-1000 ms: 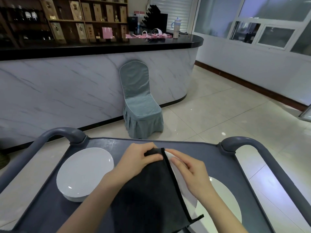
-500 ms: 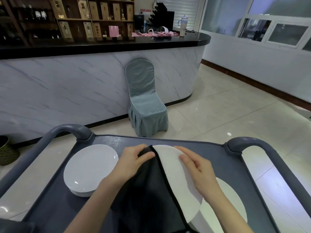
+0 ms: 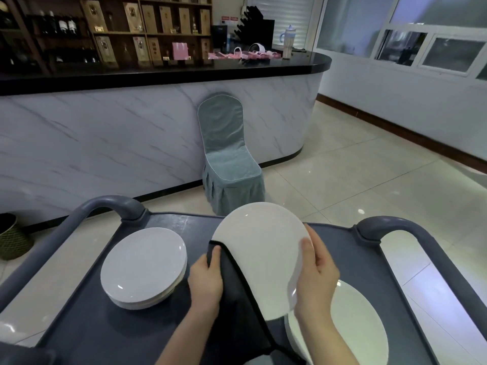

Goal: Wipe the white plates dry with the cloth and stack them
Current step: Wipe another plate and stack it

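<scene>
2 stacks of white plates sit on the dark grey cart top (image 3: 147,335): the right stack (image 3: 361,330) lies nearest, partly hidden behind the right forearm, and the left stack (image 3: 143,267) rests a little farther out, just beside the left hand. The cart's rounded grey handles rise at both far corners, the left handle (image 3: 105,206) and the right handle (image 3: 390,227). Beyond the cart stands a chair (image 3: 229,164) in a grey-blue cover on the pale tiled floor (image 3: 355,175), backed against a marble-patterned counter (image 3: 105,138) with a black top. Shelves of boxes and bottles (image 3: 110,30) fill the far wall; a woven bin (image 3: 11,241) stands on the floor at the left.

Between the stacks, 1 held plate (image 3: 261,256) is raised above the cart and tilted. The right hand (image 3: 316,272) clasps its right rim, thumb on the face and fingers curled behind. The left hand (image 3: 207,277) pinches the dark cloth (image 3: 242,306) against the plate's lower left edge, thumb on top, and the cloth hangs down toward the person.
</scene>
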A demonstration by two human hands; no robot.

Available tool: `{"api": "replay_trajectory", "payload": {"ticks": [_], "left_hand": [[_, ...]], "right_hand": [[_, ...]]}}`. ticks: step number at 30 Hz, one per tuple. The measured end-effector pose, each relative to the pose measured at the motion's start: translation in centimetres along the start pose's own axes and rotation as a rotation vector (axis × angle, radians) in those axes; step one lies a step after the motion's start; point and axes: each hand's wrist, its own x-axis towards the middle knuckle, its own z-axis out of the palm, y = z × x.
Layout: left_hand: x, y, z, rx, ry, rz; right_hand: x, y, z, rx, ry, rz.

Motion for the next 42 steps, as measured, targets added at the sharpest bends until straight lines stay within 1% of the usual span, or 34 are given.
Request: {"api": "replay_trajectory", "payload": {"ticks": [1, 2, 4, 6, 8, 9, 11, 13, 15, 16, 18, 21, 23, 24, 26, 28, 30, 32, 33, 34, 36, 39, 40, 42], "left_hand": [[-0.2, -0.5, 0.3, -0.015, 0.008, -0.026], [-0.2, -0.8, 0.4, -0.040, 0.010, -0.027], [0.3, -0.7, 0.0, -0.074, 0.026, 0.025], [0.9, 0.0, -0.9, -0.044, 0.042, 0.150], [1.3, 1.3, -1.7, 0.045, 0.023, 0.316], [1.4, 2.0, -2.0, 0.096, -0.014, 0.396], [1.4, 3.3, -2.3, 0.203, -0.137, 0.554], [1.0, 4.3, -1.8, 0.312, -0.299, 0.700], [0.5, 4.7, -1.1, 0.397, -0.420, 0.820], [0.4, 4.7, -0.8, 0.400, -0.443, 0.830], [0.1, 4.2, -0.6, 0.311, -0.419, 0.730], [-0.3, 2.2, -0.8, 0.106, -0.230, 0.534], [-0.6, 1.3, -0.9, 0.009, -0.190, 0.410], [-0.6, 1.2, -1.0, 0.003, -0.191, 0.385], [-0.3, 1.6, -1.3, 0.050, -0.214, 0.416], [0.2, 2.9, -1.6, 0.131, -0.275, 0.507], [0.7, 4.4, -1.8, 0.241, -0.409, 0.613], [0.7, 5.5, -1.3, 0.365, -0.567, 0.720], [0.6, 5.7, -1.1, 0.393, -0.610, 0.752], [0.5, 5.6, -1.0, 0.387, -0.613, 0.759], [0.4, 4.9, -1.1, 0.295, -0.526, 0.704], [0.2, 2.6, -1.3, 0.089, -0.296, 0.512], [0.1, 2.0, -1.2, 0.033, -0.255, 0.422], [0.0, 0.9, -1.4, -0.017, -0.246, 0.291]], "right_hand": [[-0.4, 0.3, 0.2, -0.015, 0.049, 0.008], [-0.6, 0.7, 0.2, -0.054, 0.047, 0.002], [-0.5, 1.5, -0.5, -0.120, -0.057, 0.012], [0.7, 1.5, -1.6, -0.175, -0.172, 0.058], [2.6, 0.8, -2.5, -0.292, -0.266, 0.047], [3.7, 0.2, -2.7, -0.399, -0.346, 0.006], [5.1, -1.1, -2.4, -0.625, -0.578, -0.102], [5.2, -1.7, -1.5, -0.748, -0.746, -0.203], [4.8, -1.3, -1.1, -0.750, -0.784, -0.296], [4.6, -1.0, -1.1, -0.735, -0.757, -0.330], [4.5, -0.8, -1.6, -0.691, -0.652, -0.341], [4.7, -1.1, -2.3, -0.552, -0.461, -0.250], [4.6, -0.9, -2.6, -0.479, -0.352, -0.174], [4.4, -0.7, -2.7, -0.463, -0.325, -0.148], [3.9, -0.1, -3.1, -0.464, -0.319, -0.131], [3.6, 0.3, -3.1, -0.469, -0.352, -0.154], [3.2, 0.4, -2.6, -0.503, -0.458, -0.215], [2.8, 0.6, -1.8, -0.594, -0.586, -0.316], [2.8, 0.6, -1.6, -0.625, -0.614, -0.359], [2.9, 0.6, -1.5, -0.630, -0.614, -0.380], [3.3, 0.1, -1.9, -0.586, -0.561, -0.358], [3.7, -0.4, -2.7, -0.470, -0.403, -0.246], [3.6, -0.4, -2.7, -0.445, -0.358, -0.209], [3.1, 0.0, -2.7, -0.459, -0.334, -0.171]]}}
